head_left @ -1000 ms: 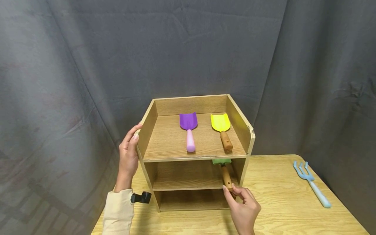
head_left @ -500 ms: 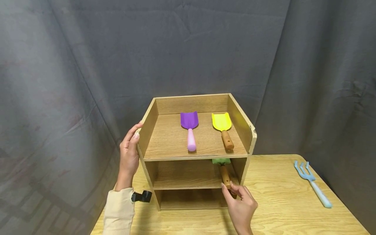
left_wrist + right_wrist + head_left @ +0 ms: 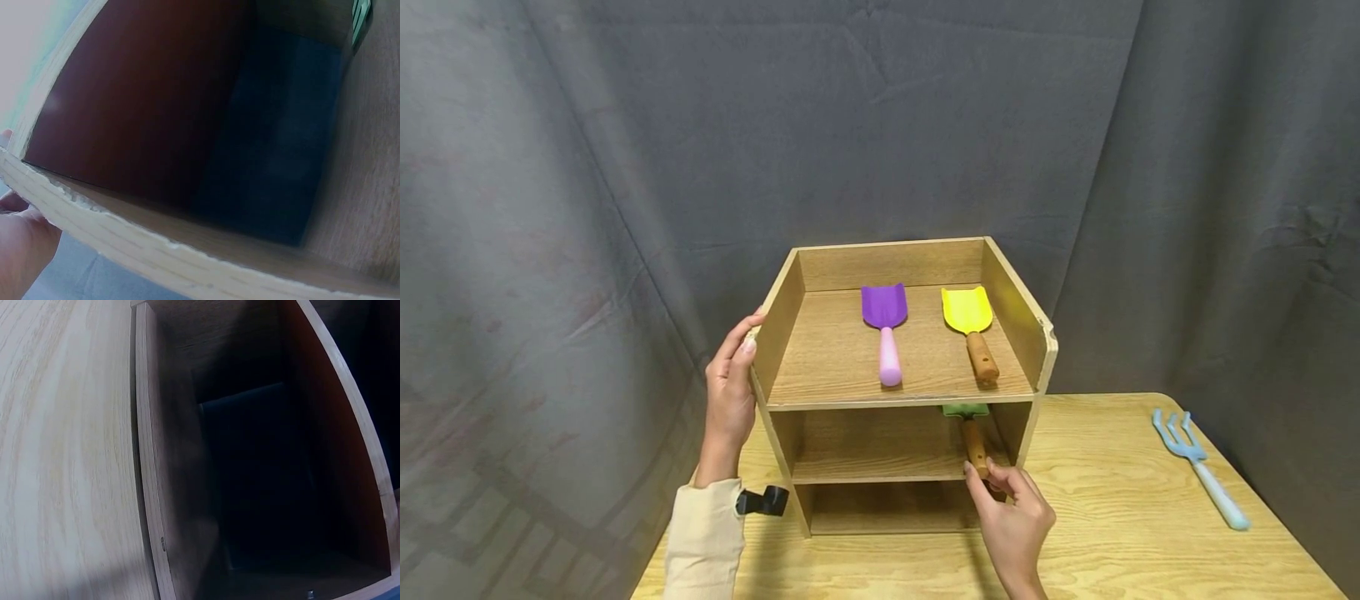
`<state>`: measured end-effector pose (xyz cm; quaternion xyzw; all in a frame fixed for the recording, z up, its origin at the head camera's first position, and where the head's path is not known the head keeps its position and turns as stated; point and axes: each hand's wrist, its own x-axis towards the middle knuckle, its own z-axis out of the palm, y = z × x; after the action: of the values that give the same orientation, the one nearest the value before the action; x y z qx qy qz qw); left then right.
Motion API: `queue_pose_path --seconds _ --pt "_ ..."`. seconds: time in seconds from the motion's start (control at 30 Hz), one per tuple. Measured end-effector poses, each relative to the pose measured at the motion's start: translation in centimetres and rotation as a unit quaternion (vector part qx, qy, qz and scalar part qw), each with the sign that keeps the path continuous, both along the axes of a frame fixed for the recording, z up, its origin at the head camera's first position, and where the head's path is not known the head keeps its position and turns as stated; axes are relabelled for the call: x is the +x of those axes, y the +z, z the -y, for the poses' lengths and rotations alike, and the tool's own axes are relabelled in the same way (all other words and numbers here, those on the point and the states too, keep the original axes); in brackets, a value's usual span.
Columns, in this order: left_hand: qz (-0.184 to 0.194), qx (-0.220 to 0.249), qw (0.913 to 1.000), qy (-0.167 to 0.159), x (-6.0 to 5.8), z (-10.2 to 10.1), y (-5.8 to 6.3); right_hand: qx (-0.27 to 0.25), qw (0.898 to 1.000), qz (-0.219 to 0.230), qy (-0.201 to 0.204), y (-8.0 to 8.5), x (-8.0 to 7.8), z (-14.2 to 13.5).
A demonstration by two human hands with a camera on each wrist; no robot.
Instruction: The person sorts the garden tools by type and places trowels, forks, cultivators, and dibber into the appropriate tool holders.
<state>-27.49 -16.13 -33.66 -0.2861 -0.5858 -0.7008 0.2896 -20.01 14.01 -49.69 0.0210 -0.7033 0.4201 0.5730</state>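
My left hand (image 3: 730,396) grips the left side panel of a small three-level wooden shelf (image 3: 891,405). In the left wrist view, part of that hand (image 3: 25,250) shows beside the panel's edge. My right hand (image 3: 1017,527) pinches the end of the brown handle of a green-headed garden tool (image 3: 973,442), which lies in the middle level near the right wall. The top board hides part of its green head. On the top level lie a purple scoop (image 3: 884,308) with a pink handle and a yellow scoop (image 3: 967,310) with a brown handle. The right wrist view shows no hand.
A light blue hand fork (image 3: 1201,471) lies on the wooden table (image 3: 1105,500), right of the shelf. Grey curtains (image 3: 925,125) hang behind and at both sides. The dark bottom compartment (image 3: 262,475) fills much of the right wrist view.
My right hand has moved slightly forward and left, and the green-headed tool's handle sits a little deeper in the middle level. My left hand stays on the side panel.
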Motion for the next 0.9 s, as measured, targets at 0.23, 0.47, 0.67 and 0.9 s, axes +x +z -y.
queue_pose_path --seconds 0.23,0.47,0.67,0.9 --pt "0.0 0.002 1.0 -0.004 -0.03 -0.01 0.0 -0.01 1.0 0.005 0.005 0.21 -0.17 0.07" --pt "0.003 0.007 0.9999 -0.007 -0.07 -0.11 0.04 -0.009 0.999 0.034 0.01 0.46 -0.3 -0.07" --pt "0.002 0.006 1.0 -0.003 -0.05 -0.06 -0.01 -0.003 0.998 0.069 0.014 0.46 -0.33 -0.14" --pt "0.003 0.007 1.0 -0.005 -0.02 0.01 -0.08 0.029 0.998 0.063 0.012 0.36 -0.49 0.07"
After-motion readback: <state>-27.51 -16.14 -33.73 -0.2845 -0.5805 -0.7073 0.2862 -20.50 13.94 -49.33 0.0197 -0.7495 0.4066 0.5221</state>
